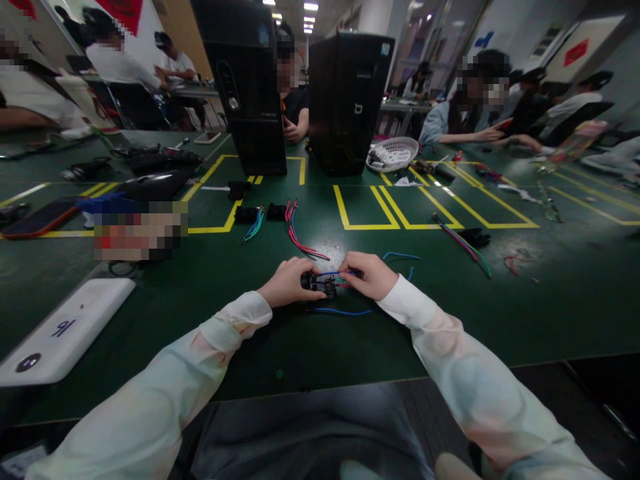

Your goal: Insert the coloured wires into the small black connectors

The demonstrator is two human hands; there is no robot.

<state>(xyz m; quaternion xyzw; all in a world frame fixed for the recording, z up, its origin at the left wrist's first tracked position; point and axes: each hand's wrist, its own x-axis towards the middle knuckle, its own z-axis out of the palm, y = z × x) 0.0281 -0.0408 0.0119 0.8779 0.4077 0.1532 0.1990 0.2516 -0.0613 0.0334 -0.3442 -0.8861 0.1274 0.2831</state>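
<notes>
Over the near middle of the green table, my left hand is closed around a small black connector block, thumb below and fingers above. My right hand pinches a blue wire whose far end reaches the block's upper side. Red and green wires run from the block under the right fingers; their far ends are hidden. A loose blue wire lies on the table just below both hands. Another short blue wire rests beyond the right hand.
Black blocks with wire bundles lie ahead, and another bundle is to the right. Two black computer towers stand behind, with a white basket alongside. A white device lies at left. Other people sit across the table.
</notes>
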